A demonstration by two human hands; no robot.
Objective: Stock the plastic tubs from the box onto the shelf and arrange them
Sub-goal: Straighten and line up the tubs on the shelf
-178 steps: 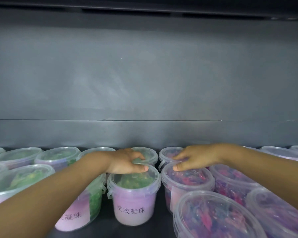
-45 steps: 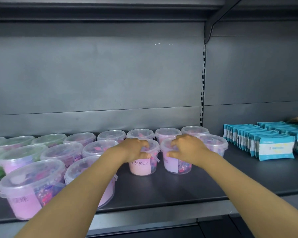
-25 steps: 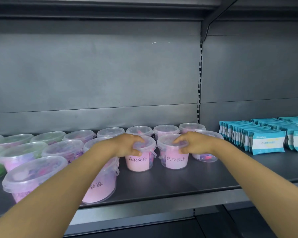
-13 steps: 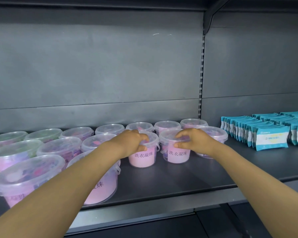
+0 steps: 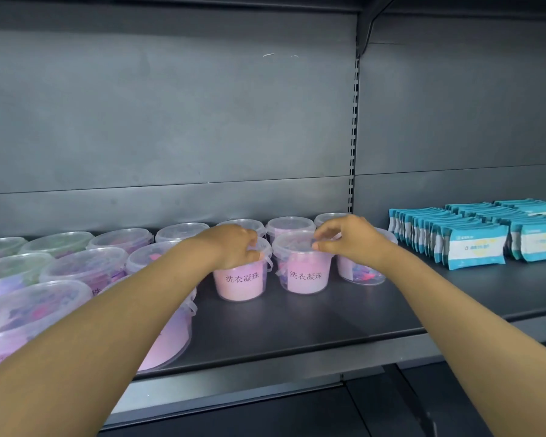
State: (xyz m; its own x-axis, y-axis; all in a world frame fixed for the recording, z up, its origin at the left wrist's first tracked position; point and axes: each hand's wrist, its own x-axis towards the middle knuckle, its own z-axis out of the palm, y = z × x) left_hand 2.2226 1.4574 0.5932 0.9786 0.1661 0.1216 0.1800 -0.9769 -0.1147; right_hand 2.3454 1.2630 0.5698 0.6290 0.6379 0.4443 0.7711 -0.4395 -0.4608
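Several clear plastic tubs with pink labels stand in rows on the dark shelf (image 5: 297, 323). My left hand (image 5: 234, 246) grips the lid rim of one pink-labelled tub (image 5: 241, 283) from above. My right hand (image 5: 349, 238) hovers over the lid of the tub beside it (image 5: 304, 272), fingers curled, thumb and fingertips pinching at its far rim. Both tubs stand upright with their labels facing me. More tubs (image 5: 85, 266) fill the shelf to the left and behind. The box is out of view.
Blue-and-white packets (image 5: 473, 244) stand in rows on the right section of the shelf. A slotted upright (image 5: 353, 137) divides the back panel. The shelf's front edge (image 5: 265, 373) runs below my arms, with bare shelf in front of the two tubs.
My right hand has lifted a little on the right tub's lid, its fingers now at the far rim. The view shifted slightly; both tubs stay in place with labels forward.
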